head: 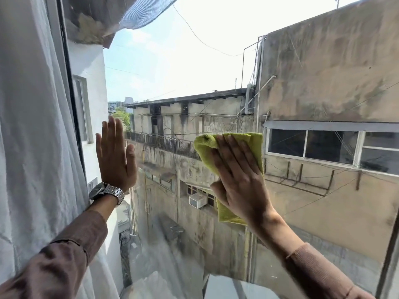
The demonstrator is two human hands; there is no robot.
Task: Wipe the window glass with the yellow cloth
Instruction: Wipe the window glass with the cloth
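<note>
Fingers [232, 147] of right hand [239, 178] press yellow cloth [205, 145] flat against window glass [172, 67].

The right hand [239, 175] covers the middle of the cloth [248, 143], so only its top, left edge and lower corner show. Both sleeves [71, 253] run off the bottom edge. The curtain [32, 147] hides the left window frame and is cut by the left edge. Low on the glass [164, 251], pale reflections blur the alley. The watch [106, 192] face is too angled to read.
</note>
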